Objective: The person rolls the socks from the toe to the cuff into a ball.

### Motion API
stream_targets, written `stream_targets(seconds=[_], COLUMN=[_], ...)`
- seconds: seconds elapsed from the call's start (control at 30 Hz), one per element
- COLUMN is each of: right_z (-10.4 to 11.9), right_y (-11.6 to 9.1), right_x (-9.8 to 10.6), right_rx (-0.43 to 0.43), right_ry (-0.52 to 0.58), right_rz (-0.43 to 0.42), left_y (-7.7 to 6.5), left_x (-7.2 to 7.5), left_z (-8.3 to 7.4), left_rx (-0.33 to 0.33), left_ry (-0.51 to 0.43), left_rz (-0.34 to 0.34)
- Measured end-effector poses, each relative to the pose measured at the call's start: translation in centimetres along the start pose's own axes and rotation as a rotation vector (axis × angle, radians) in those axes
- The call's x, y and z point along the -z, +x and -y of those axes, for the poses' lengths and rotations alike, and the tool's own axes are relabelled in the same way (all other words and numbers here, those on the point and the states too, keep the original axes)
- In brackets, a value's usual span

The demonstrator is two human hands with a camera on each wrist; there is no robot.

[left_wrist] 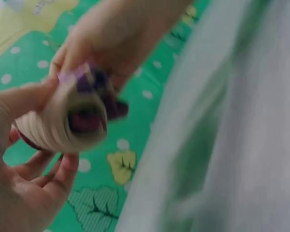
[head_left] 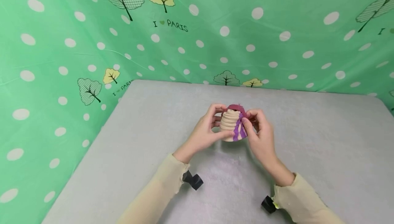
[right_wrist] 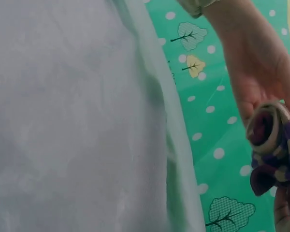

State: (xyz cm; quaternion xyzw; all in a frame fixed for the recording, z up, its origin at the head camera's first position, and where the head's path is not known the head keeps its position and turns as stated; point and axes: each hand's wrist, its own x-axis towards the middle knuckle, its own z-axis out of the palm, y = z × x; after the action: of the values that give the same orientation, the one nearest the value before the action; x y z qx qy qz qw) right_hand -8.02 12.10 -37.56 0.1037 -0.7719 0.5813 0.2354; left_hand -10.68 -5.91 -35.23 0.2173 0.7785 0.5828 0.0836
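Note:
A rolled-up sock [head_left: 230,120], beige and ribbed with purple stripes and a maroon part at its top, is held above the table between both hands. My left hand [head_left: 203,130] grips its left side, thumb across the front and fingers curled behind. On the other side, my right hand [head_left: 261,135] pinches the purple-striped edge between thumb and fingers. The left wrist view shows the sock roll [left_wrist: 63,123] end-on, blurred, with dark maroon inside its opening. In the right wrist view the roll [right_wrist: 278,145] sits at the right edge, and a maroon piece sticks out below.
A grey table [head_left: 147,114] lies beneath the hands. Behind it and on the left hangs a green cloth [head_left: 203,53] with white dots and printed trees. Black wrist devices [head_left: 196,181] stick out from the beige sleeves [head_left: 157,189].

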Motion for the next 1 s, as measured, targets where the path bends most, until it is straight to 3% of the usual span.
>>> stream_targets(seconds=[0.13,0.23,0.33,0.5,0.63,0.7,0.77,0.9,1.0], right_z=[-0.1,-0.1,0.0,0.4,0.3,0.3,0.1,-0.2,-0.3], right_y=[-0.2,-0.5,-0.9,-1.8,-1.7,-1.4,-0.9,-0.3,-0.1], right_x=[-0.2,-0.5,-0.8,-1.1,-1.3,-1.3,-1.2,-0.9,-0.6], right_rx=[-0.03,0.006,0.085,0.209,0.194,0.136,0.067,-0.013,-0.029], right_ry=[0.074,0.074,0.038,-0.057,-0.127,-0.129,-0.112,-0.031,0.029], right_rz=[0.069,0.126,0.148,0.138,0.129,0.138,0.145,0.113,0.088], left_y=[0.0,0.1,0.4,0.9,1.3,1.3,1.2,0.7,0.4], left_x=[0.2,0.1,0.0,-0.4,-0.9,-1.0,-0.8,0.2,0.9], left_z=[0.7,1.0,1.0,0.6,0.7,0.8,0.8,0.5,0.4], left_rx=[-0.028,-0.051,-0.067,-0.075,-0.081,-0.043,-0.007,0.007,-0.03], left_ry=[0.096,0.178,0.278,0.486,0.599,0.546,0.432,0.193,0.162], left_rz=[-0.059,-0.139,-0.203,-0.25,-0.3,-0.293,-0.25,-0.068,0.039])
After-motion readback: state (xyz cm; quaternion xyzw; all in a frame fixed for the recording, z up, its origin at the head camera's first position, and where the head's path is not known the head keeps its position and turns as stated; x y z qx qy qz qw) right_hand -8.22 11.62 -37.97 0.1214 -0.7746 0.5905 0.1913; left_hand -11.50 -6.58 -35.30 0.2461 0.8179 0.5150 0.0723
